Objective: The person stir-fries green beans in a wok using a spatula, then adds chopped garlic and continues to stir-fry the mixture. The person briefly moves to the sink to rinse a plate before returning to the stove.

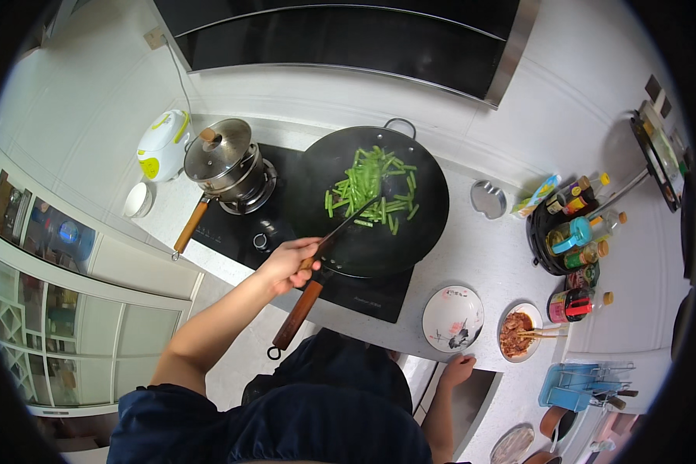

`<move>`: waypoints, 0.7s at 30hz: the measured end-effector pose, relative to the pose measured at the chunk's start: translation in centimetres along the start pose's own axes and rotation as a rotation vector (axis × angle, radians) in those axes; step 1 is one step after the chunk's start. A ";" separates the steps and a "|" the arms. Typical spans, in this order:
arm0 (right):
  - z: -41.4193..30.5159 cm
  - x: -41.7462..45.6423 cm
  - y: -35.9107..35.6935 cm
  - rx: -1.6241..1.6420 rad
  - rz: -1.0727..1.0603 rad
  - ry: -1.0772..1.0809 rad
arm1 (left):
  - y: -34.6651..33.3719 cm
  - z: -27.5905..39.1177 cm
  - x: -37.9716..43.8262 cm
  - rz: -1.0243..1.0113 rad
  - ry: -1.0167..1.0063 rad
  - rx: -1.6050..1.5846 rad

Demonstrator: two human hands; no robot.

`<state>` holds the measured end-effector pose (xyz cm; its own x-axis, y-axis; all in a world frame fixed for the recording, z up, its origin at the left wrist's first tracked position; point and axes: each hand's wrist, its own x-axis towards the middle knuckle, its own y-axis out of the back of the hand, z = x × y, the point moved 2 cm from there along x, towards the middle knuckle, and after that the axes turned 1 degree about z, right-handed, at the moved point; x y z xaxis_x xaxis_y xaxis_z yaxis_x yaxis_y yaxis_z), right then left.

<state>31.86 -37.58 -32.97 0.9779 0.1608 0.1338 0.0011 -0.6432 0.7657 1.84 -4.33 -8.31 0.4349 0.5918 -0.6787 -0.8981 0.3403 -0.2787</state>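
Observation:
My left hand (292, 264) is closed around the wooden handle of a cooking spatula (348, 223). The spatula's metal shaft slants up into a large black wok (429, 191), and its blade is hidden among cut green beans (364, 177). The wok stands on the cooktop (383, 297), and its wooden handle (297, 313) points back towards my body. My right hand (458, 371) rests at the counter's front edge, fingers curled, just below a white plate with a painted pattern (453, 319). Whether it grips the edge is unclear.
A lidded pot (226, 156) with a wooden handle sits on the left burner. Beyond it are a rice cooker (163, 145) and a white bowl (138, 200). To the right are a dish of sliced meat (516, 334) with chopsticks, a metal mould (488, 199) and a rack of bottles (574, 235).

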 end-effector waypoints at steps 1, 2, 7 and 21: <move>0.1 -0.1 0.0 -0.014 0.002 -0.009 | 0.8 -0.4 -1.3 -0.115 0.082 -0.200; 0.1 -0.2 0.0 -0.028 0.002 -0.016 | 1.8 -1.1 -2.6 -0.124 0.124 -0.323; 0.0 -0.1 -0.3 -0.080 0.001 -0.036 | 4.5 -4.9 -9.0 -0.167 0.179 -0.630; 0.0 0.4 0.2 -0.062 -0.063 0.001 | 8.3 -8.3 -4.9 0.465 -0.144 -0.204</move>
<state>32.21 -37.62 -32.75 0.9761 0.2000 0.0850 0.0491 -0.5841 0.8102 -8.29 -10.48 -12.96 -0.0211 0.7460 -0.6657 -0.9867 -0.1231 -0.1066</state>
